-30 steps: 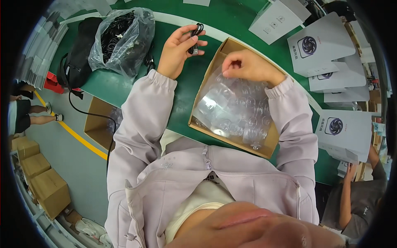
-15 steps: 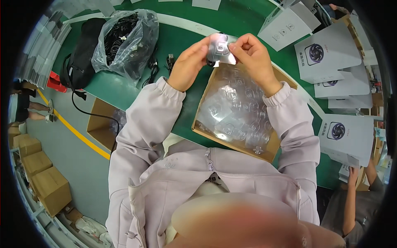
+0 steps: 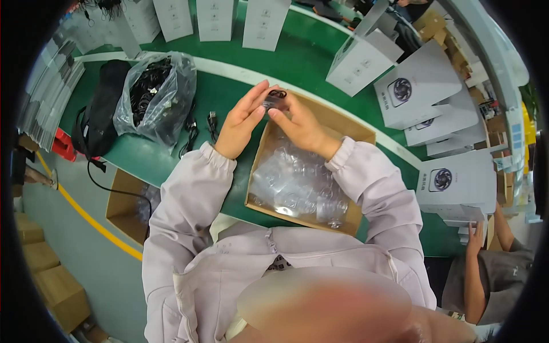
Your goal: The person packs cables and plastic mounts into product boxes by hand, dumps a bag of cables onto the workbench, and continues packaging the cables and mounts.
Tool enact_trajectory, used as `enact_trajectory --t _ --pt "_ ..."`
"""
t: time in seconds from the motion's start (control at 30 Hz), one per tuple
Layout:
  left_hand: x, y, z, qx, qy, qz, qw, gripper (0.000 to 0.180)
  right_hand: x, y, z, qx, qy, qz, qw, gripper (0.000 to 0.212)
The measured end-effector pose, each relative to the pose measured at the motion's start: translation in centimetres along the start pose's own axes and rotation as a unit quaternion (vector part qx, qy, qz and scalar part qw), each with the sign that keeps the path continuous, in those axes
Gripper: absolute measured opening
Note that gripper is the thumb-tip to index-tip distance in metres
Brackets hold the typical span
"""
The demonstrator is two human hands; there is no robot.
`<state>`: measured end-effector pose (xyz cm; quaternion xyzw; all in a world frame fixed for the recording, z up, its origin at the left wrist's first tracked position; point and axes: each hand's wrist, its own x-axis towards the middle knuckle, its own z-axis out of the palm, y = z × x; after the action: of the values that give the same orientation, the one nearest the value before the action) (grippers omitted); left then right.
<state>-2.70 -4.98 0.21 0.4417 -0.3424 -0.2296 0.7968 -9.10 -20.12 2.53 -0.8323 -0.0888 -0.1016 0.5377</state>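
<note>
Toward the upper middle of the frame, above the far edge of a cardboard carton [image 3: 346, 126], the left hand [image 3: 237, 130] and right hand [image 3: 303, 127] come together, gripping a coiled black cable [image 3: 278, 93] and a clear plastic piece [image 3: 274, 103] between their fingers. Half a second ago the plastic was spread flat and facing up, with the cable mostly behind it; now it is seen edge-on and looks dark, and the hands are closer together. The cable shows as small glossy loops just over the plastic; the rest is hidden by the fingers. Under the right forearm, the carton holds a heap of transparent moulded pieces [image 3: 291, 177]. Left of the hands lie a loose cable [image 3: 212, 123] and a clear bag [image 3: 166, 130] of black cables. More white boxes [image 3: 215, 20] now show along the top edge.
</note>
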Motion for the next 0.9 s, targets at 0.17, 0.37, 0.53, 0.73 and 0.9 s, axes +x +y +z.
enact_trajectory --t 0.17,0.37,0.53,0.73,0.9 --pt "0.1 0.3 -0.3 0.064 -0.012 0.05 0.997 0.044 0.0 -0.1 -0.1 -0.103 0.019 -0.077 0.991 0.041" --pt "0.4 2.4 -4.0 0.584 0.131 0.198 0.776 0.039 6.0 -3.8 -3.9 -0.033 0.136 -0.05 0.989 0.034" --pt "0.1 0.6 -6.7 0.678 0.165 0.156 0.699 0.037 17.2 -4.5 -11.0 -0.363 0.324 -0.211 0.848 0.035" --pt "0.0 -1.3 -7.3 0.669 0.138 0.078 0.726 0.03 22.1 -3.6 -12.8 -0.411 0.28 -0.054 0.866 0.032" --pt "0.1 -0.7 -6.7 0.659 0.142 0.062 0.736 0.029 22.1 -2.5 -14.5 -0.163 0.115 -0.039 0.979 0.039"
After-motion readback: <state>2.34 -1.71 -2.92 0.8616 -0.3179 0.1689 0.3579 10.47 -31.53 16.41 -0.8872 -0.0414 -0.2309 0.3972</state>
